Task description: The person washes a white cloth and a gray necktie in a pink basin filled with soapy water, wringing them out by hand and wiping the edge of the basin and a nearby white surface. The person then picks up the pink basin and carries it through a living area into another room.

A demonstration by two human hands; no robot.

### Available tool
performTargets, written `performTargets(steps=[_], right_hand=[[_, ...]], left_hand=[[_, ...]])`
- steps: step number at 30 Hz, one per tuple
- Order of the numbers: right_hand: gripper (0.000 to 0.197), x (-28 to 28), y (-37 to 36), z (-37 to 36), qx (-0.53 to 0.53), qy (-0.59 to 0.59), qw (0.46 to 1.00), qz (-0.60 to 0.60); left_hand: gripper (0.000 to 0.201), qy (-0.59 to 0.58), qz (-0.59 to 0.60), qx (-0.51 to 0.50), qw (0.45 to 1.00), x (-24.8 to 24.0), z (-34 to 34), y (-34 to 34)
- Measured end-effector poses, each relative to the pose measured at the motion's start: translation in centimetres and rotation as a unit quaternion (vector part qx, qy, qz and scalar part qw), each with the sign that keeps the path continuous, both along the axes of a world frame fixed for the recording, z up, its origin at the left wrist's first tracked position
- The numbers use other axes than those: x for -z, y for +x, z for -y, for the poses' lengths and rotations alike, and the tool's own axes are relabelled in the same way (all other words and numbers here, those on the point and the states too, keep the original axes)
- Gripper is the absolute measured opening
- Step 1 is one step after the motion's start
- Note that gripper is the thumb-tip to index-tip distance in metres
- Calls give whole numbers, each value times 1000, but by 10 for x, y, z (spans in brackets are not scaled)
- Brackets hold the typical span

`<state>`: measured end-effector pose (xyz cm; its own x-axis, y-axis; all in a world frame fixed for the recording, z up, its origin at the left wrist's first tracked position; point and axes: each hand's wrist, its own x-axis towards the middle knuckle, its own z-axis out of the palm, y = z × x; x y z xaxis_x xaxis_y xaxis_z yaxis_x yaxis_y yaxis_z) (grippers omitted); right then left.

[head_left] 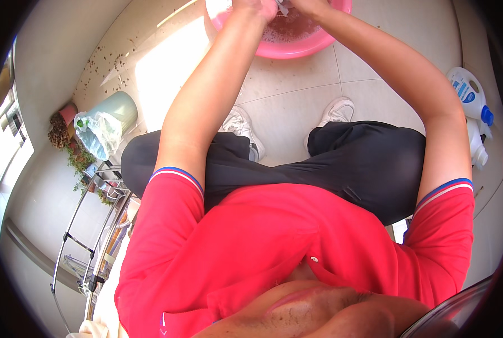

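At the top edge, a pink basin [294,50] holds murky, foamy water [291,31]. Both my forearms reach over its near rim. My left hand [257,8] is closed and partly cut off by the picture's edge. To its right, my right hand [312,7] is also bent closed and cropped at the top. A small piece of wet, pale cloth [282,8] shows between them, just above the water, and both hands seem to grip it. Most of the cloth and the fingertips are out of sight.
My shoes [337,110] stand on the tiled floor [291,98] below the basin. At left are a pale green bin [123,110] with a plastic liner, potted plants [82,158] and a metal rack [94,236]. White bottles [466,93] lie at right. Dark crumbs dot the upper-left floor.
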<state>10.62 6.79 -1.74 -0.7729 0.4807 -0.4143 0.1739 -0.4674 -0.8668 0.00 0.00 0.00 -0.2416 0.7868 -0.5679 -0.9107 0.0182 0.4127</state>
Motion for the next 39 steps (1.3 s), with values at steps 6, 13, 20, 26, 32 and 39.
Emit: performTargets(steps=[6, 13, 20, 26, 32, 39], right_hand=[[43, 25, -11, 26, 140, 232, 956, 115], [22, 41, 8, -41, -58, -211, 966, 136], [8, -25, -7, -25, -310, -218, 921, -86], [12, -38, -16, -26, -436, -181, 882, -13], [10, -37, -16, -21, -411, 210, 878, 127], [17, -44, -3, -4, -218, 529, 786, 236]], left_hand=[[45, 55, -15, -104, 993, -26, -3, 32], [55, -20, -874, 213, 437, -54, 20, -16], [55, 191, -901, 277, 276, -68, 43, -57], [51, 254, -866, 275, 330, -66, 24, -63], [22, 74, -872, 432, 218, -59, 1, -56], [12, -59, -797, 447, 401, -31, 4, -36]])
